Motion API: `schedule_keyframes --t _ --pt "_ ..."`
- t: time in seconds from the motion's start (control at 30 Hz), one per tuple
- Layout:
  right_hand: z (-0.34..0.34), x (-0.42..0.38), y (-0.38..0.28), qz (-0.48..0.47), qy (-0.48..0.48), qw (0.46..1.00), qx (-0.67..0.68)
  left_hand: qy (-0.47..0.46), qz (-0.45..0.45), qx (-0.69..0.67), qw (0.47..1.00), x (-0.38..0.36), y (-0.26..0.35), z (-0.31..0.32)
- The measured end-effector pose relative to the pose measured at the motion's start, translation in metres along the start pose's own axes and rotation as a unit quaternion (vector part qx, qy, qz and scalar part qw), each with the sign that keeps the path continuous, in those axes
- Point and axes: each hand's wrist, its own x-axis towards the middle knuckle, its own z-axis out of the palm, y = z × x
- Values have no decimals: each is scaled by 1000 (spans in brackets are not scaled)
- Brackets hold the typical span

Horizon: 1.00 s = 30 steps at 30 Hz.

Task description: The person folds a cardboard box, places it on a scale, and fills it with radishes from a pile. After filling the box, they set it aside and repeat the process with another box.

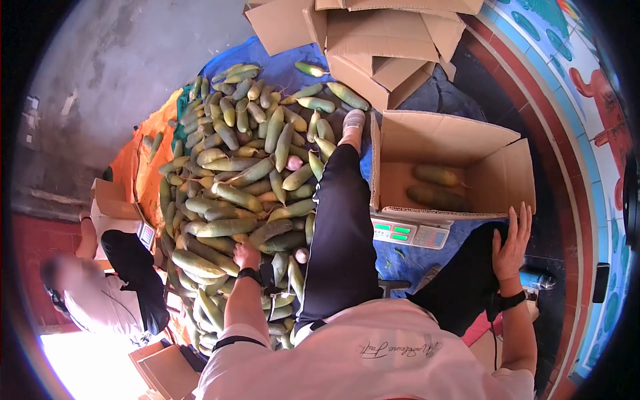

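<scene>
My left hand [246, 257] is down in a big heap of long green radishes [235, 198]. Its fingers are curled on a green radish [220, 245] there, and the fingertips are partly hidden. My right hand [513, 241] is open, with fingers stretched out, at the near right corner of an open cardboard box [453, 133]. Two green radishes [437, 198] lie on the bottom of this box. Beneath the box's near side shows a digital scale [412, 233] with lit green displays.
Several folded cardboard boxes [383, 37] lie at the far side. A blue sheet [300, 57] and an orange sheet [127, 160] spread under the heap. At left, another person [107, 300] sits near a cardboard box [110, 207]. A tiled wall [593, 120] curves along the right.
</scene>
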Motion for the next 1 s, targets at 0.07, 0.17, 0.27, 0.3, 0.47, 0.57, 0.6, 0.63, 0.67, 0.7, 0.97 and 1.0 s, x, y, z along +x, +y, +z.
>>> schedule_keyframes --t 0.07,0.17,0.27,0.3,0.47,0.57,0.6,0.63,0.67,0.7,0.97,1.0 --pt "1 1 -2 10 2 1000 3 -70 -2 -66 995 20 -11 20" --pt "1 2 -6 26 6 1000 10 -165 55 0 985 14 -6 28" --pt "-1 2 -7 33 7 999 7 -197 142 2 970 44 -56 141" --pt "-1 2 -7 34 7 999 11 -225 235 32 945 92 -44 159" --pt "1 1 -8 31 22 999 17 -352 -92 -501 785 -18 14 -1" --pt "-1 2 -8 34 25 999 24 -340 -99 -618 702 -43 28 -55" --pt "-2 2 -10 32 26 999 20 -337 -97 -617 705 -53 36 -79" --pt "-3 2 -11 30 28 999 16 -312 -67 -643 697 -64 43 -100" --pt "-2 1 -10 31 31 999 18 -286 -37 -668 686 -68 47 -112" --pt "0 1 -8 28 33 999 17 -260 48 -674 690 -61 46 -113" --pt "1 -2 -4 27 42 998 26 -192 254 -672 669 -147 112 -250" --pt "2 -2 -4 25 45 998 25 -212 293 -673 645 -151 122 -256"
